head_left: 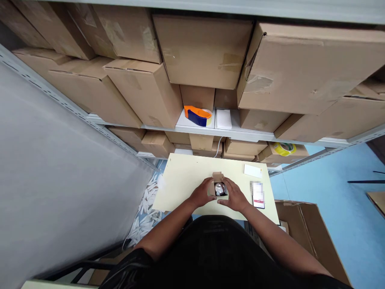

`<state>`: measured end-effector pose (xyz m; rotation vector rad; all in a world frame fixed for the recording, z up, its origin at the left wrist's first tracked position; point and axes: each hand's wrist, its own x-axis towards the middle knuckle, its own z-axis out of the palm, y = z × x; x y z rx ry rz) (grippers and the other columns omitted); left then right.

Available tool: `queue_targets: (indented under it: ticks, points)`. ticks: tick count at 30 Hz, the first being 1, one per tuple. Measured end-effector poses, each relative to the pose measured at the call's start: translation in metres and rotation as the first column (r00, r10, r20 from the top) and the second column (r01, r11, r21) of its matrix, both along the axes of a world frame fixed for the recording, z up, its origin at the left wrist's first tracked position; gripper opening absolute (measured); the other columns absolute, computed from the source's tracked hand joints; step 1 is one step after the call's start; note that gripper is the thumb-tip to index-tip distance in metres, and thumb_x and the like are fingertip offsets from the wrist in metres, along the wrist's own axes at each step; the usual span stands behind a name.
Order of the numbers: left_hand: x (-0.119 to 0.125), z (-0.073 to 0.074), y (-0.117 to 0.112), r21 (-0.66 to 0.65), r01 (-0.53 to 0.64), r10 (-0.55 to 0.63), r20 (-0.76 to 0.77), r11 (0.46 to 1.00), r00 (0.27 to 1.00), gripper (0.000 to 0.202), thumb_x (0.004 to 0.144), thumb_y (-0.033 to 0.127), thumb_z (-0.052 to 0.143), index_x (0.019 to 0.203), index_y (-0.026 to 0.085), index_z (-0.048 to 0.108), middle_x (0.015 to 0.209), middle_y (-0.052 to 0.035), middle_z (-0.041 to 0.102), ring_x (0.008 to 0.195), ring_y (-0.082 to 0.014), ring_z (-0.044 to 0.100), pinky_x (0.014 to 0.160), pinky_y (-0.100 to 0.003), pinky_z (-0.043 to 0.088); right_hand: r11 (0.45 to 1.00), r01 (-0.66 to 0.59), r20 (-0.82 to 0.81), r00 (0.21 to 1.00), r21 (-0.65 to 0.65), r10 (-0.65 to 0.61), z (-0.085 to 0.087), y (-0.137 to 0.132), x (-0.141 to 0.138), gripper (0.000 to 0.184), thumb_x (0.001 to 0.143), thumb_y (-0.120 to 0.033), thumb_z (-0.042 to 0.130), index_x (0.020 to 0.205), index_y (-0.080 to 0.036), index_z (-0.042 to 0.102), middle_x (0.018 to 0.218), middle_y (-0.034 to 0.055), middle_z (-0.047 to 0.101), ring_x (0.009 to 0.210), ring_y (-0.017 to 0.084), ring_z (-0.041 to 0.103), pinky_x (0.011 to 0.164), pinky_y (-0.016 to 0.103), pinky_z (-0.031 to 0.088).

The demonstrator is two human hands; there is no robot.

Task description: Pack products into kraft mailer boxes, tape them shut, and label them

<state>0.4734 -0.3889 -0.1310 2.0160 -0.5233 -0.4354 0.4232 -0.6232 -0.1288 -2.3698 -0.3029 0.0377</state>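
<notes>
A small open cardboard box (217,176) is on the pale table (180,176), its brown flap raised at the far side. Inside it lies a shiny, round, silver-coloured object (219,188) with a dark surround; its exact kind is too small to tell. My left hand (201,194) curves round the box's left side, thumb toward the near edge. From the right, my right hand (235,196) grips the opposite side with fingers at the far corner. The fingers partly cover the box walls.
On the table's right lie a phone (258,194) and a white card-like item (253,171). Shelves ahead hold cardboard boxes (204,52), an orange and blue tape dispenser (197,116) and yellow tape (284,149). A large open carton (309,233) stands right; paper strips (147,204) litter the left floor.
</notes>
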Motion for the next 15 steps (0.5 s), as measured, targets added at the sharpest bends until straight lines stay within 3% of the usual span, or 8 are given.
queue_targets:
  ticks: [2, 4, 7, 11, 13, 15]
  points:
    - [-0.006, -0.003, 0.001, -0.005, -0.073, 0.073, -0.018, 0.997, 0.997, 0.096, 0.067, 0.028, 0.087, 0.150, 0.025, 0.038, 0.152, -0.0140, 0.043, 0.125, -0.0303, 0.059, 0.101, -0.047, 0.054, 0.987, 0.140, -0.039, 0.990, 0.079, -0.137, 0.001, -0.004, -0.009, 0.078, 0.084, -0.051, 0.071, 0.150, -0.022, 0.041, 0.151, 0.0189, 0.047, 0.137, 0.034, 0.051, 0.111, 0.054, 0.045]
    - [-0.014, -0.003, 0.001, -0.023, -0.114, 0.114, -0.015, 0.993, 0.993, 0.082, 0.071, 0.025, 0.082, 0.144, 0.024, 0.044, 0.140, -0.0113, 0.051, 0.111, -0.0243, 0.064, 0.092, -0.042, 0.058, 0.964, 0.225, -0.127, 0.970, 0.144, -0.207, -0.001, -0.005, -0.019, 0.061, 0.090, -0.047, 0.063, 0.144, -0.022, 0.046, 0.140, 0.0156, 0.056, 0.122, 0.029, 0.061, 0.100, 0.049, 0.053]
    - [-0.021, 0.003, -0.001, -0.047, -0.047, 0.051, 0.073, 0.998, 0.996, 0.049, 0.076, 0.020, 0.075, 0.123, 0.022, 0.059, 0.122, -0.0076, 0.057, 0.103, -0.0208, 0.064, 0.090, -0.038, 0.058, 0.960, 0.209, -0.213, 0.962, 0.186, -0.168, -0.006, -0.001, -0.028, 0.050, 0.088, -0.041, 0.063, 0.134, -0.025, 0.051, 0.123, 0.0094, 0.064, 0.107, 0.025, 0.066, 0.092, 0.044, 0.056]
    - [-0.015, 0.010, -0.008, -0.025, 0.017, -0.013, 0.144, 1.000, 0.990, 0.025, 0.087, 0.024, 0.064, 0.112, 0.022, 0.066, 0.117, -0.0081, 0.058, 0.106, -0.0218, 0.062, 0.098, -0.040, 0.055, 0.941, 0.269, -0.251, 0.944, 0.207, -0.215, -0.010, 0.007, -0.029, 0.047, 0.088, -0.043, 0.063, 0.129, -0.024, 0.050, 0.119, 0.0089, 0.065, 0.101, 0.024, 0.066, 0.086, 0.042, 0.057]
    - [-0.005, 0.010, -0.013, -0.020, -0.034, 0.036, 0.089, 0.999, 0.995, 0.023, 0.089, 0.022, 0.059, 0.111, 0.022, 0.066, 0.116, -0.0078, 0.058, 0.104, -0.0211, 0.063, 0.096, -0.040, 0.055, 0.928, 0.310, -0.273, 0.929, 0.209, -0.249, -0.012, 0.012, -0.027, 0.043, 0.090, -0.049, 0.061, 0.124, -0.024, 0.051, 0.117, 0.0092, 0.065, 0.099, 0.024, 0.066, 0.082, 0.040, 0.057]
    - [0.008, 0.008, -0.020, 0.002, -0.142, 0.142, -0.023, 0.990, 0.990, 0.041, 0.082, 0.021, 0.066, 0.123, 0.022, 0.060, 0.124, -0.0087, 0.057, 0.106, -0.0223, 0.063, 0.093, -0.040, 0.056, 0.919, 0.337, -0.283, 0.919, 0.207, -0.273, -0.014, 0.015, -0.025, 0.043, 0.090, -0.053, 0.059, 0.120, -0.024, 0.053, 0.115, 0.0089, 0.065, 0.096, 0.024, 0.066, 0.079, 0.040, 0.057]
